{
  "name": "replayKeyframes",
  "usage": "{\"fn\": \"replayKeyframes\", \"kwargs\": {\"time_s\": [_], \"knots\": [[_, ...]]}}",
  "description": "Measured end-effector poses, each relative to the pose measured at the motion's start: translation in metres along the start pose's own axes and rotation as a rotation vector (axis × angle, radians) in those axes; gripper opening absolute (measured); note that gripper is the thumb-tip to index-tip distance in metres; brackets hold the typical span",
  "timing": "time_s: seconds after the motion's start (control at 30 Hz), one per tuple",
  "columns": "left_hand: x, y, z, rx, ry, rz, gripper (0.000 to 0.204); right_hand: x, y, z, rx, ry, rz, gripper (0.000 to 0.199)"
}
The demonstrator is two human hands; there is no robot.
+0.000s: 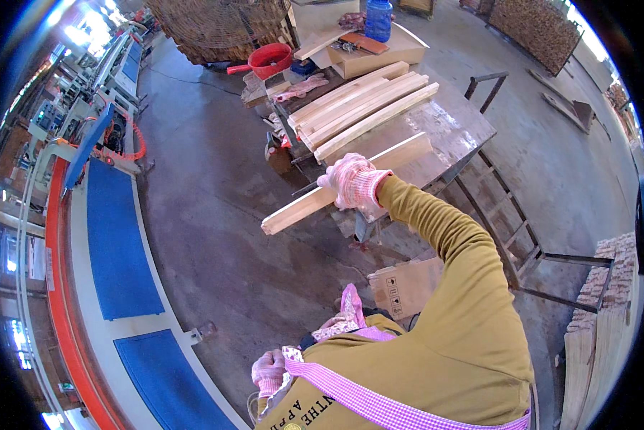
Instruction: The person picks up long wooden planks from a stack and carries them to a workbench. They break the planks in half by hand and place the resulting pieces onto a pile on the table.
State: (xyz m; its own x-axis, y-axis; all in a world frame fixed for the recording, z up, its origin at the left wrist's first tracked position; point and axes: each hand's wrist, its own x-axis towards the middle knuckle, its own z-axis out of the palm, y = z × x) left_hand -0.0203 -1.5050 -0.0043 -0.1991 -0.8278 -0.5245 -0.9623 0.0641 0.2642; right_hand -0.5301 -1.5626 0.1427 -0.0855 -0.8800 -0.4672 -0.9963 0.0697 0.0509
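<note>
My right hand (pixel 352 180), in a pale pink-and-white glove, is closed around the middle of a light wooden strip (pixel 299 212). The strip slants over the near side of a metal table (pixel 461 129); its left end juts out past the table over the floor. Behind it, several similar wooden strips (pixel 365 104) lie side by side on the tabletop. Low beside my body, my left hand (pixel 268 369) is gloved too, with its fingers curled in near the edge of a pink checked apron (pixel 386 393). Whatever its fingers may hold is hidden.
A long machine with blue panels (pixel 125 244) runs along the left. Beyond the strips are a red dipper (pixel 270 61), a carton (pixel 375 57) and a blue jug (pixel 378 20). A metal frame (pixel 504 208) and stacked wood (pixel 598 322) stand right; a cardboard box (pixel 406 287) sits near me.
</note>
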Motion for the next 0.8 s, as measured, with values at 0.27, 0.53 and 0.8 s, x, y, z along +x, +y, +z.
{"fn": "replayKeyframes", "kwargs": {"time_s": [0.27,0.53,0.8], "knots": [[0.025,-0.048,0.036,0.156,-0.161,0.0,0.045,0.015,-0.003,0.005,0.036,-0.081,-0.059,0.052],[-0.002,0.008,0.004,0.166,-0.149,-0.125,0.052,0.023,0.06,0.038,-0.07,0.254,0.136,0.032],[-0.037,-0.018,0.03,0.095,-0.202,-0.263,0.057,0.072,0.131,0.093,-0.316,0.254,0.447,0.019]]}}
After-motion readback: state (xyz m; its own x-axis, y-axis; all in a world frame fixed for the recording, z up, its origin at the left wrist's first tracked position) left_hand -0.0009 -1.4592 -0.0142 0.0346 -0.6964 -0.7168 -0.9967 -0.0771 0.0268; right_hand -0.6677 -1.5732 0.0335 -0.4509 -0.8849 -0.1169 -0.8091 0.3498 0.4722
